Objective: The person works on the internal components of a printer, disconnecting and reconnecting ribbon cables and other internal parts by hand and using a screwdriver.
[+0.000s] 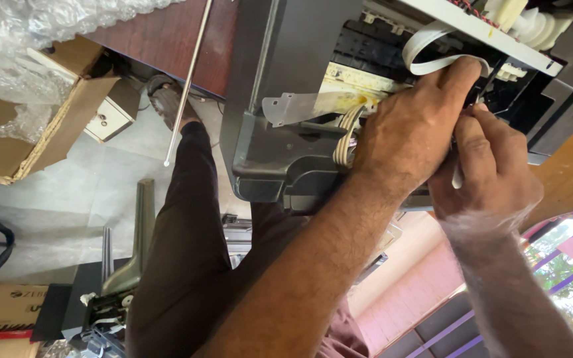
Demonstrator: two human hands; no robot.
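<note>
A grey printer (260, 99) lies opened, with its black inner parts and white gears exposed. My left hand (412, 126) reaches into its middle, and the thumb presses on a looped white flat ribbon cable (432, 46). My right hand (492, 166) sits just to the right, touching the left. Its fingers pinch a thin white strip (457, 178) that hangs below them. A bundle of beige wires (345, 139) and a clear plastic strip (293, 107) lie just left of my left hand. What my fingertips touch inside the printer is hidden.
A long metal rod (190, 73) leans beside the printer. My leg in dark trousers (187, 232) reaches to a sandalled foot (166, 99). A cardboard box (41, 142) with bubble wrap (14, 40) is at left, near a brown wooden tabletop (167, 33). Loose machine parts (107, 305) lie on the floor.
</note>
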